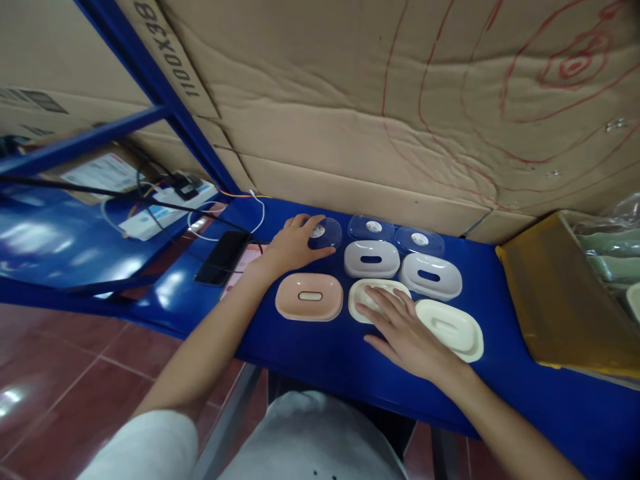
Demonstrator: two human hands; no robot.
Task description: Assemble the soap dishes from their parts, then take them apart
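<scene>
One blue table (543, 403) is laid in rows, seemingly so that like parts are kept together within reach. At its right end a box (537, 293) is set aside. Near the far edge, the left hand (291, 245) is spread over the left lid (332, 233); whether it is gripped cannot be told. Toward the front edge, the right hand (400, 333) is rested open, nothing clasped, on the left cream dish (356, 295), perhaps to steady it.

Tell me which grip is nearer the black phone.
Left. The left grip is right of the black phone, at a clear lid; the right grip is farther right, over a cream dish.
</scene>
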